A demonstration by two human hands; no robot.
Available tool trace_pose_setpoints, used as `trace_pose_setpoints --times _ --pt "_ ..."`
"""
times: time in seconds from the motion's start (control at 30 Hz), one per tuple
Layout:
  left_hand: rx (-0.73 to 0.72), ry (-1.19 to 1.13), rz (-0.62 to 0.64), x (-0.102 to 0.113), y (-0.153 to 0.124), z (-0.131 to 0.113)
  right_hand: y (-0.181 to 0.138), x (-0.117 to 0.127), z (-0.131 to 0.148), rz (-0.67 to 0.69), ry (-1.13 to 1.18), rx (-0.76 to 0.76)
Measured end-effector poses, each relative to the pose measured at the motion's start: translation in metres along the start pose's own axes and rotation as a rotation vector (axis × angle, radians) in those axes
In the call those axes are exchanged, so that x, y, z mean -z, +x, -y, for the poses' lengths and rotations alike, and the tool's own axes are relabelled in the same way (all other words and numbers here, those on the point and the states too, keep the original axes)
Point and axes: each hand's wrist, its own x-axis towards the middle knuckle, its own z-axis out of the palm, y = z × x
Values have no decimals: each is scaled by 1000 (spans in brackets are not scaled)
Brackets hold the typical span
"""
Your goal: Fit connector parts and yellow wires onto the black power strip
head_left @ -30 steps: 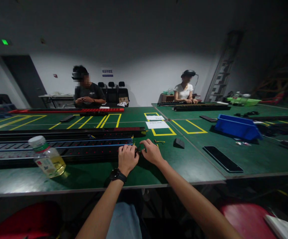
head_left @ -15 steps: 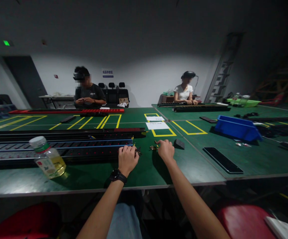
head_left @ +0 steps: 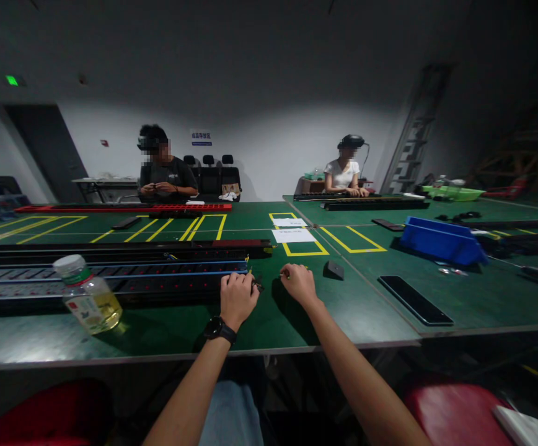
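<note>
My left hand (head_left: pixel 238 300), a black watch on its wrist, is closed at the right end of a long black strip (head_left: pixel 176 284) with blue edges and red dots. Short dark wires (head_left: pixel 258 284) stick out by its fingertips, and a bit of yellow wire (head_left: pixel 250 271) shows above the knuckles. To the right, my right hand (head_left: pixel 299 284) is closed in a pinch just over the green table (head_left: pixel 357 310). Something tiny shows at its fingertips, too small to name. A small dark wedge-shaped block (head_left: pixel 333 270) lies right of that hand.
A bottle of yellow drink (head_left: pixel 87 296) stands before the strip. A phone (head_left: pixel 415 300) and a blue bin (head_left: pixel 443 240) are on the right. White paper sheets (head_left: pixel 293 235) lie ahead. Two people (head_left: pixel 169 173) sit across the table, working on long strips.
My right hand has moved slightly left and its fingers have closed over the small brass-coloured pieces that lay beside it. My left hand has stayed almost in place.
</note>
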Motion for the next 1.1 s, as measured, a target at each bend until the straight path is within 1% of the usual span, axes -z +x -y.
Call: trace_pose_setpoints --times 0.07,0.17,0.23,0.33,0.4,0.6,0.73,0.83,1.0,1.1 --pt "2 3 5 0 0 0 5 -4 -4 -74 185 -34" --pt "7 6 12 1 0 -1 13 -9 -8 -178 567 -120" --pt "9 6 13 1 0 -1 16 -11 -8 -218 823 -189" --pt "9 8 12 0 0 -1 18 -11 -5 -227 1128 -272" --pt "5 8 9 0 0 0 17 -9 -1 -191 1236 -291" --pt "26 -36 6 0 -1 -2 9 -5 11 -26 1421 -320" --pt "68 -105 -29 4 -2 -4 4 0 17 91 1463 -225" --pt "65 -150 -76 7 -2 -6 0 5 21 199 1463 -151" --pt "1 -177 -144 6 -2 -5 -7 3 26 424 1417 -43" --pt "-53 -195 -140 6 -3 -5 -10 2 27 522 1381 11"
